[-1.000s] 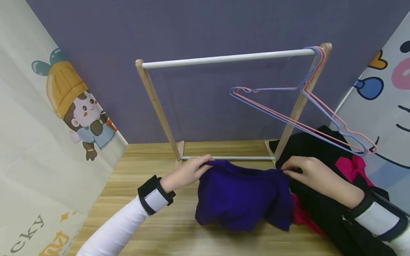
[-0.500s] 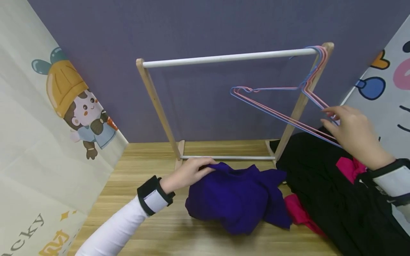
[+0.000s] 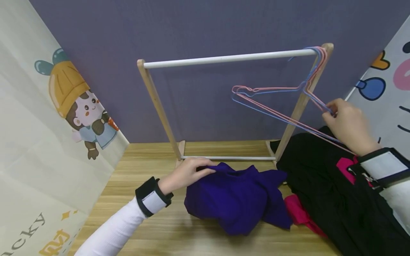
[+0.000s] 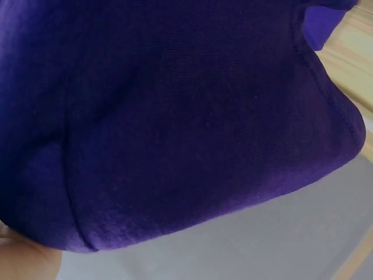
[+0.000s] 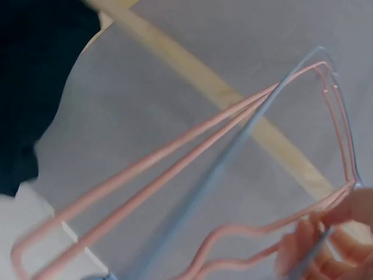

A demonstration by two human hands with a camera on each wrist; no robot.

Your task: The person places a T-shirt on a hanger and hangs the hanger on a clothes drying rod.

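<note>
My left hand [image 3: 191,173] pinches the upper left edge of a dark purple garment [image 3: 235,202], which lies bunched over the wooden tabletop. In the left wrist view a stitched hem runs along the purple garment [image 4: 186,128], and part of my thumb shows at the lower left. My right hand [image 3: 349,124] pinches the sloping arm of a blue clothes hanger [image 5: 207,189]. Two pink clothes hangers [image 5: 154,156] are right beside it. All three hooks still sit over the white rail [image 3: 224,59] at its right end.
A wooden-sided clothes rack [image 3: 153,99] stands against the grey back wall [image 3: 205,28]. Black clothing [image 3: 323,188] is heaped at the right, with a pinkish-red cloth [image 3: 302,215] poking out. Printed panels [image 3: 29,117] flank both sides.
My right hand has let go of the purple garment and moved up right to the hangers, taking the blue one. The garment's right side has sagged. The blue hanger has swung slightly off the pink ones.
</note>
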